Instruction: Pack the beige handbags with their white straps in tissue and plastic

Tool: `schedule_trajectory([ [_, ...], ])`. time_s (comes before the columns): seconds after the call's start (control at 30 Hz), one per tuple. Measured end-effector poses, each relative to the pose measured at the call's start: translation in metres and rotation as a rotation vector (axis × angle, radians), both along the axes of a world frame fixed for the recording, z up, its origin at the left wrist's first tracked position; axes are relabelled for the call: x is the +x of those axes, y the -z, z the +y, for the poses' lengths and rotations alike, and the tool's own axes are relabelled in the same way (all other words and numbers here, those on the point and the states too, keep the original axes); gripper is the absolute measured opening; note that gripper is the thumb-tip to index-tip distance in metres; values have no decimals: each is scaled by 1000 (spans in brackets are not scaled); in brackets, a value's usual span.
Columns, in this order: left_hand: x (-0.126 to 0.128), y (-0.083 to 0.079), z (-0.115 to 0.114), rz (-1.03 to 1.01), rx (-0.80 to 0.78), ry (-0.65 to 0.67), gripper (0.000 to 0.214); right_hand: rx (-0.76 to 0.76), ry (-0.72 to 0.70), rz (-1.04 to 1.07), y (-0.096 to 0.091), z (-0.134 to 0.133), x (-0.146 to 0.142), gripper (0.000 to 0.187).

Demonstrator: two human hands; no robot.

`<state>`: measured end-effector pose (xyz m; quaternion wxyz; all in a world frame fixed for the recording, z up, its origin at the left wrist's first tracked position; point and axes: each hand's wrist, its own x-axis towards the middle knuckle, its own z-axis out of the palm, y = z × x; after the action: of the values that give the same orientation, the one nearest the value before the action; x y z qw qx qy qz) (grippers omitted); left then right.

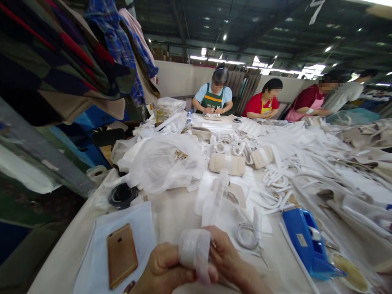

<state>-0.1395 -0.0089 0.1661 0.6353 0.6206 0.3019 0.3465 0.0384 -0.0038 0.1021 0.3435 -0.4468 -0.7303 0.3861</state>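
Observation:
My left hand pinches the near side of a coiled strip of translucent white wrapping, thumb and fingers closed on it. From the other side my right hand grips the same coil with bent fingers. A loose end of the strip hangs down between the hands. What lies inside the coil, if anything, is hidden. Just beyond the hands are a beige bag piece with a white wrapped strip across it and a looped, wrapped cord-like strap on white sheets.
A phone lies on white paper at the left, near a black round object. At the right stands a blue tape dispenser. Beyond are a clear plastic bag, wrapped beige bags and white tubing. Several people work across the table.

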Motion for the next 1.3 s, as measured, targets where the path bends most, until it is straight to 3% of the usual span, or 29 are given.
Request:
schedule_trajectory([
  [0.07,12,2,26,79,481,-102,23,-326,-20,309,6,-9,-8,31],
  [0.1,19,5,38,120,730,-92,25,-484,-14,497,7,-14,-10,34],
  [0.17,32,11,57,202,1138,38,32,-766,64,850,6,-20,-8,34],
  [0.2,37,15,64,248,1267,121,33,-880,97,986,4,-21,-3,34],
  [0.27,45,24,72,385,1394,254,34,-1101,57,1145,2,-18,11,37],
  [0.33,51,30,75,514,1448,361,35,-1286,-83,1226,2,-11,27,41],
  [0.43,55,31,76,630,1503,506,37,-1445,-186,1304,5,-3,44,48],
  [0.67,58,25,72,844,1564,634,36,-1560,-202,1435,17,5,45,37],
  [0.87,59,34,61,883,1569,549,34,-1691,-179,1378,18,10,44,27],
  [1.03,60,46,63,855,1485,446,36,-1661,-97,1340,16,15,36,23],
  [1.13,52,46,65,766,1443,437,30,-1642,-18,1192,12,16,31,19],
  [1.2,39,42,63,670,1378,485,28,-1541,41,998,7,13,31,19],
  [1.27,21,36,58,579,1317,470,31,-1201,65,682,4,9,32,18],
  [1.3,12,32,56,571,1247,387,32,-981,64,517,3,6,33,18],
])
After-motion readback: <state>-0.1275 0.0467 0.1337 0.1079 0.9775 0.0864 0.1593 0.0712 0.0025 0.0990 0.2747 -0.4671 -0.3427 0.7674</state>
